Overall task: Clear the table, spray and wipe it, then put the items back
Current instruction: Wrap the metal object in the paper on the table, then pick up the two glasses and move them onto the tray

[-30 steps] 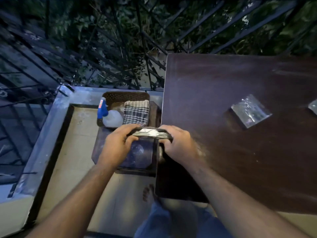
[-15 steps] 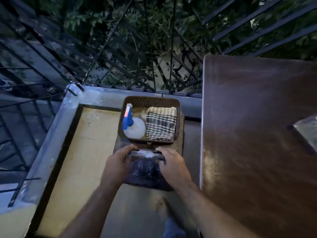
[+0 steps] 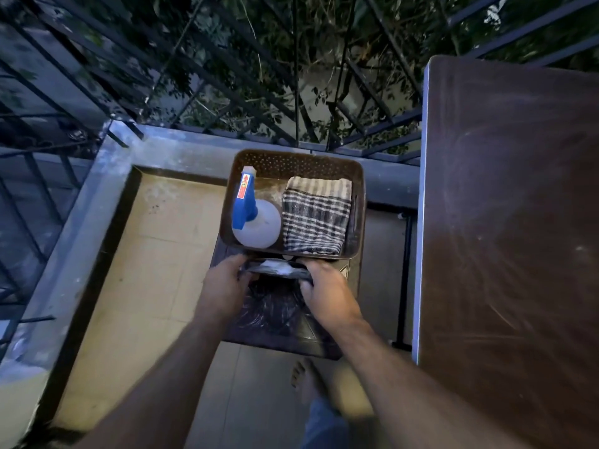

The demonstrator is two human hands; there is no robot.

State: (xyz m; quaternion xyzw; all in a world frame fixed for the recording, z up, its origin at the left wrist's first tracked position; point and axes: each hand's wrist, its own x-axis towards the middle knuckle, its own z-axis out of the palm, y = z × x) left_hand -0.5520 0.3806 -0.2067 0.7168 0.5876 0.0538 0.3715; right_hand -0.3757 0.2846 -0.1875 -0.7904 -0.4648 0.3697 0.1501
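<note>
Two hands held one clear plastic packet over a low stool at the centre of the frame, left of the table. The table (image 3: 512, 222), largest in view, filled the right side, its dark top dusty and streaked. The stool (image 3: 351, 280) stood just beside it, carrying a brown basket (image 3: 291, 160) at its far end. In the basket lay a checked cloth (image 3: 316, 218) on the right and a spray bottle (image 3: 256, 222) on the left, both untouched.

The packet (image 3: 275, 270) sat at frame centre, just below the basket's near rim. The left hand (image 3: 223, 286) pinched its left end, the right hand (image 3: 327, 293) its right end, fingers curled closed round the top edge while the rest hung down between the palms; whether it touched the stool could not be told.

The clearing step appeared to be in hand. The next move would likely call for setting the packet down and releasing it, then clearing whatever else lay on the table before reaching for bottle and cloth.
</note>
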